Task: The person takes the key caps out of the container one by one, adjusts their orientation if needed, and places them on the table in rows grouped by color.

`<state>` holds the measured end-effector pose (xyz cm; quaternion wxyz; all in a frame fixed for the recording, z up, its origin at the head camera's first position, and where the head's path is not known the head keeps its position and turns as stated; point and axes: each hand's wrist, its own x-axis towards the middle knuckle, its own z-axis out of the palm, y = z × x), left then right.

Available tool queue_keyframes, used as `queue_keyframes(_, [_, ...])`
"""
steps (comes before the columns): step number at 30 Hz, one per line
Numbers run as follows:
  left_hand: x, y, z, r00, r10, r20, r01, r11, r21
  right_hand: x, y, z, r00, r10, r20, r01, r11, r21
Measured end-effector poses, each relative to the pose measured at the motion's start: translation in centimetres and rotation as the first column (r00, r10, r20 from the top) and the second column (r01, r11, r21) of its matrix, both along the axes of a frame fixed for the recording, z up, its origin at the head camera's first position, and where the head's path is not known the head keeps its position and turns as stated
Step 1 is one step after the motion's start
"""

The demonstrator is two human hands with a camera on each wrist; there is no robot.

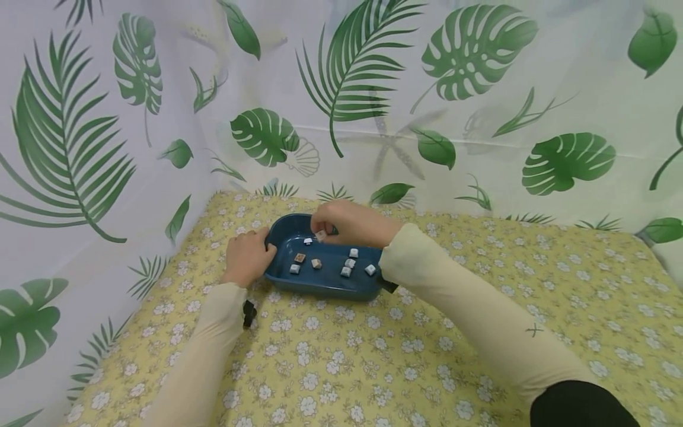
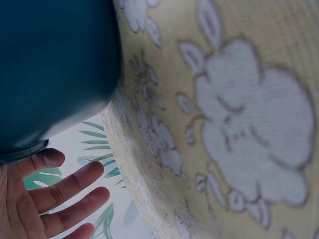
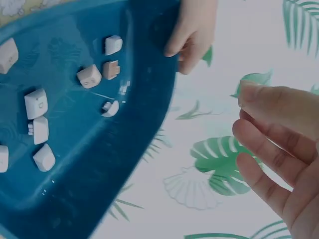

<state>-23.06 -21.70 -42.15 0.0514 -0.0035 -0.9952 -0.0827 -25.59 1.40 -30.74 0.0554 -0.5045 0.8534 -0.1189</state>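
A dark blue tray point(image 1: 320, 287) on the cloth holds several small keyboard keycaps point(image 1: 350, 263), mostly white. One brown keycap point(image 1: 300, 258) and a beige keycap point(image 1: 316, 264) lie toward its left end. My left hand point(image 1: 248, 258) holds that end, thumb over the rim; in the left wrist view, other fingers point(image 2: 75, 181) extend outside the wall. Over the tray's far side, my right hand point(image 1: 347, 222) pinches a pale keycap point(image 1: 320, 236) between thumb and fingertips. The right wrist view shows the right hand point(image 3: 279, 134) with thumb and index together, hiding the keycap.
Yellow floral cloth point(image 1: 331, 367) covers the table around the tray. White leaf-printed curtains point(image 1: 373, 107) stand behind and to the left. A tipped white keycap point(image 3: 110, 108) lies near the tray's far wall, and my right forearm point(image 1: 480, 302) crosses over the tray's right end.
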Motion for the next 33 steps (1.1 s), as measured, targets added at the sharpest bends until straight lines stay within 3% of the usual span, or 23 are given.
queue_keyframes(6, [0.0,0.1,0.0,1.000,0.008,0.015,-0.008,1.000,-0.009,1.6,2.5,1.3,0.999,0.017,-0.040,-0.021,0.995,-0.101])
queue_keyframes(14, [0.1,0.2,0.0,1.000,0.008,0.003,-0.008,1.000,-0.018,2.6,6.8,2.4,0.993,-0.044,-0.105,0.027,0.987,-0.158])
queue_keyframes(24, [0.3,0.2,0.0,1.000,0.003,-0.005,-0.003,1.000,-0.014,3.2,11.5,2.6,0.979,-0.164,-0.121,0.138,0.971,-0.194])
queue_keyframes(33, [0.4,0.3,0.2,1.000,-0.002,-0.014,0.002,1.000,-0.009,3.9,16.3,1.5,0.948,-0.275,-0.162,0.231,0.942,-0.243])
